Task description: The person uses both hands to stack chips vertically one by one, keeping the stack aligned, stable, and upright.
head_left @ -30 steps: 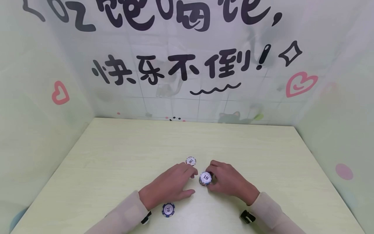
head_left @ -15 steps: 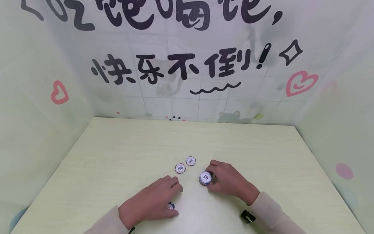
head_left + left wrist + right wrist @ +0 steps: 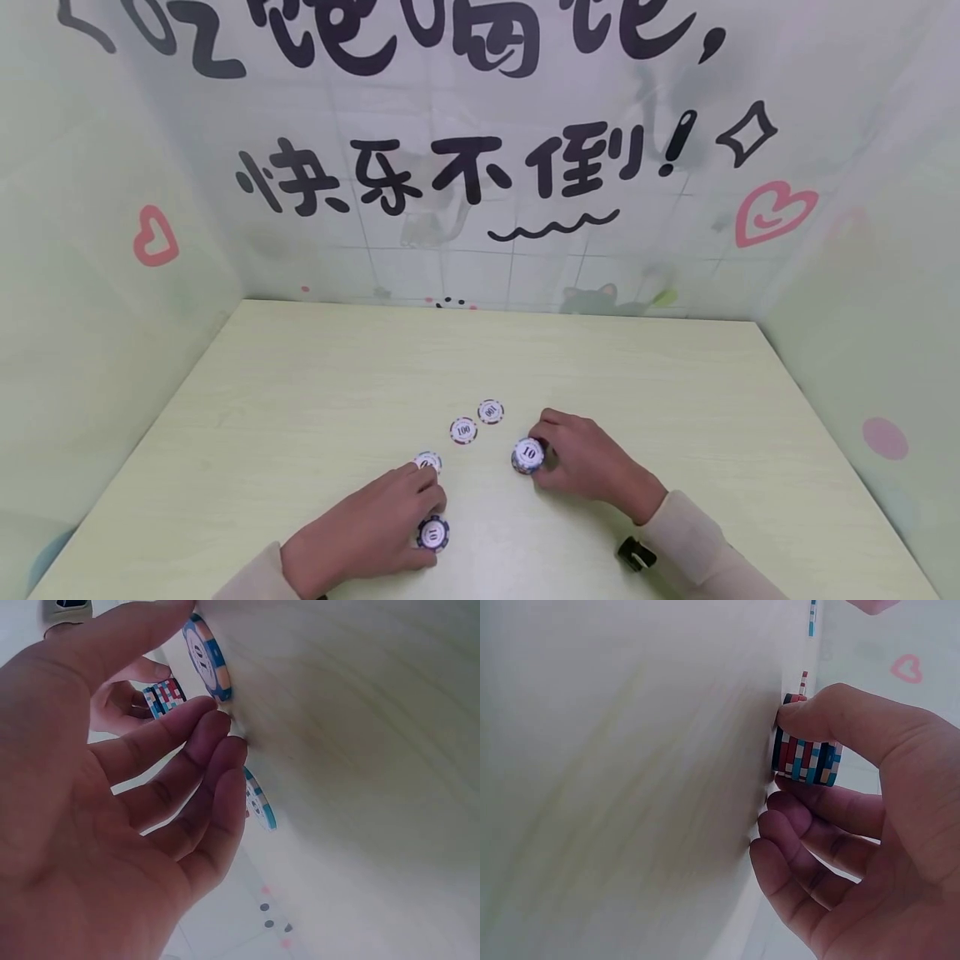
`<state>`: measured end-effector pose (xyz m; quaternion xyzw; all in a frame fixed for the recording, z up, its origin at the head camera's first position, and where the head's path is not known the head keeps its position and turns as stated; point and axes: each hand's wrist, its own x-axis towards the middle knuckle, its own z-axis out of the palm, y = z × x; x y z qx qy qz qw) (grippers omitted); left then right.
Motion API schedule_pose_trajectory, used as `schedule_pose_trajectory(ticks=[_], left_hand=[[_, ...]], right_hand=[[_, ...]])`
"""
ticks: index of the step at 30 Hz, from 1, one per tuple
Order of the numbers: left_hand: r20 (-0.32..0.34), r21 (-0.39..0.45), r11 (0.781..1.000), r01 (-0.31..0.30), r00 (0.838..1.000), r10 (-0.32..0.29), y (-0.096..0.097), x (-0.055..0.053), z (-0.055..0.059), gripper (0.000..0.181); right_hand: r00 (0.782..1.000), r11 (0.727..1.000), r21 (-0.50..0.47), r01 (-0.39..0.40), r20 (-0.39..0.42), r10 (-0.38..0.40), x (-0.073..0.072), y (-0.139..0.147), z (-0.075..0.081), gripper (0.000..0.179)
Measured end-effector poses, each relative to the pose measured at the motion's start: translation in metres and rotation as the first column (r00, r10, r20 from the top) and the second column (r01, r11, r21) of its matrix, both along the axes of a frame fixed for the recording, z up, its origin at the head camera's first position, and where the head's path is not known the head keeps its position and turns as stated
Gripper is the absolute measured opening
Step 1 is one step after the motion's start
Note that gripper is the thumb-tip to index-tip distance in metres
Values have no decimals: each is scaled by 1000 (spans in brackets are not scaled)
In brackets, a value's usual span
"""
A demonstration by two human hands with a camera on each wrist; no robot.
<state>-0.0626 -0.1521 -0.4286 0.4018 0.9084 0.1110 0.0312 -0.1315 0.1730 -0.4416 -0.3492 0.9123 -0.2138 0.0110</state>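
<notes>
In the head view my left hand [image 3: 367, 525] has its thumb and index finger on either side of a blue-edged poker chip [image 3: 432, 534] marked 10, which lies flat on the table. The left wrist view shows the same chip [image 3: 206, 658] between the thumb and fingertips. Just beyond those fingers lies a white-faced chip [image 3: 428, 461], partly covered by them. To the right, my right hand [image 3: 588, 458] grips the side of a short stack of poker chips [image 3: 528, 455] topped by a white 10. Red, blue and dark edges show on this stack [image 3: 802, 754] in the right wrist view.
Two white-faced chips marked 100, a nearer chip [image 3: 463, 431] and a farther chip [image 3: 491, 412], lie flat between the hands, toward the back. A printed curtain [image 3: 480, 208] with large black characters stands behind the pale wooden table [image 3: 360, 358].
My left hand has moved left and toward me, away from the stack, down to the blue-edged chip. That uncovers white-faced chips. The right hand stays at the stack.
</notes>
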Motion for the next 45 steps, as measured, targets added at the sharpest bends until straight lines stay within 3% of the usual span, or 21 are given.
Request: schedule_pose_trajectory(ticks=[6,25,31,37,45], left_hand=[[-26,19,1000,16,1000,-15,-1,-2,-2,31],[-19,50,999,7,1000,-6,-1,-4,-2,25],[-51,42,999,19,999,-16,3,-6,-4,28],[-95,35,999,24,995,-21,8,-12,-3,29],[-82,28,999,38,996,-36,20,-23,1,28]], right_hand=[[1000,1000,-1,2,9,-2,0,0,0,26],[1000,1000,12,8,24,-8,0,1,0,28],[999,1000,12,12,44,-13,0,3,1,30],[998,1000,-10,13,57,-12,1,6,1,32],[997,999,-38,-3,72,6,-2,8,1,24]])
